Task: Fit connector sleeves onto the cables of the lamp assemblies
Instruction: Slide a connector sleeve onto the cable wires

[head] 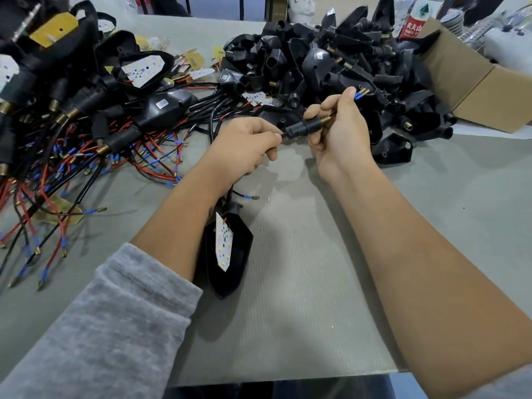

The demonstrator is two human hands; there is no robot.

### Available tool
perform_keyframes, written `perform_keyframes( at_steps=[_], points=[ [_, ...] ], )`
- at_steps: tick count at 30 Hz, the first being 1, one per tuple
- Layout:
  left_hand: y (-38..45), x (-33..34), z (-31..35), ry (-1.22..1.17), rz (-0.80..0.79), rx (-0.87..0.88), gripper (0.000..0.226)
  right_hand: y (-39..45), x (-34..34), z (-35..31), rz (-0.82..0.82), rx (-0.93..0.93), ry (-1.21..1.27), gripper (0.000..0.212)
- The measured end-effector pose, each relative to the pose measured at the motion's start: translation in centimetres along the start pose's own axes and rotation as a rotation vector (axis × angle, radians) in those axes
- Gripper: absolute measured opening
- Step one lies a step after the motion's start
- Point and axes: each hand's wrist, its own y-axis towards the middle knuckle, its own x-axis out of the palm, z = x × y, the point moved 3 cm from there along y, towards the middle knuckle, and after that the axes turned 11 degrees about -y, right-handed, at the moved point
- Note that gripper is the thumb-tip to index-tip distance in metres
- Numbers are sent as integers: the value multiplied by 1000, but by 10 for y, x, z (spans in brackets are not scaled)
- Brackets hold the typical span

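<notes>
Head view: both hands (pixel 244 145) (pixel 341 131) grip sleeve (pixel 302 126) on cable (pixel 283 135).

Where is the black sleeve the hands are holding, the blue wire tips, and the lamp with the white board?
Sleeve (pixel 302 127), head view: its ribbed black middle, between the two hands.
Blue wire tips (pixel 358 95), head view: blue insulation beside the right thumb.
Lamp (pixel 227 254), head view: its black housing under the left forearm.
</notes>
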Motion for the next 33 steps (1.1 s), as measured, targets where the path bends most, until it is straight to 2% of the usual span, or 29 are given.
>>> perform_keyframes(
  at_steps=[6,13,17,21,26,30,33],
  points=[
    [0,-2,-1,40,19,21,10,2,1,1,-19,-22,-73,40],
    [-1,-1,2,3,52,37,13,-4,12,2,-212,41,3,11],
    [-2,-2,3,-22,105,45,13,-8,16,1,-269,-3,-37,20],
    [-2,-2,3,-44,121,36,11,-7,16,4,-282,-44,-140,9],
    [-4,-1,5,-75,130,11,7,-6,19,8,-307,-105,-237,13],
    [-5,-1,7,-214,135,-55,20,-8,22,10,-328,-172,-417,4],
    [-6,0,7,-202,107,-67,29,-8,23,9,-333,-165,-442,19]
  ],
)
